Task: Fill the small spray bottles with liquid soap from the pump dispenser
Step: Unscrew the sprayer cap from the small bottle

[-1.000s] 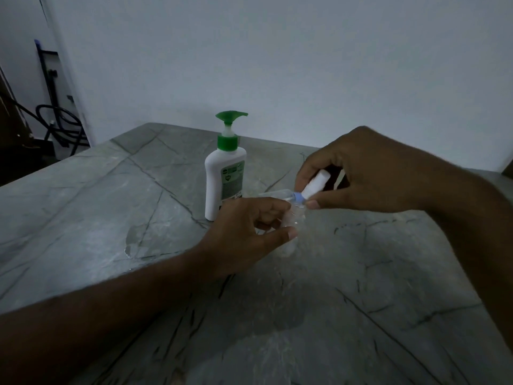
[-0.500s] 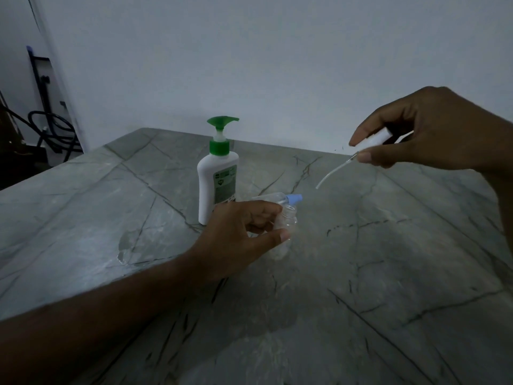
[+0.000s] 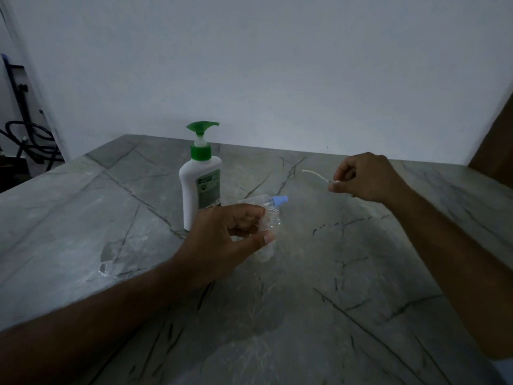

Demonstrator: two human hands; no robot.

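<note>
A white pump dispenser [image 3: 200, 184] with a green pump head stands upright on the grey marble table [image 3: 319, 287]. My left hand [image 3: 224, 240] grips a small clear spray bottle [image 3: 268, 232] that stands on the table, its mouth uncovered. Just behind it lies a second clear spray bottle with a blue cap [image 3: 273, 200], on its side. My right hand [image 3: 366, 177] is to the right, low over the table, pinching the white spray head; its thin dip tube [image 3: 315, 175] points left. Most of the spray head is hidden in my fingers.
A wet patch [image 3: 111, 259] glistens on the table to the left of my left forearm. A plain wall stands behind the table. Dark cables and a stand [image 3: 25, 140] sit past the table's far left edge.
My right hand has pulled the spray head with its tube out of the small bottle, carried it right, then lowered it towards the table. My left hand has kept its grip.
</note>
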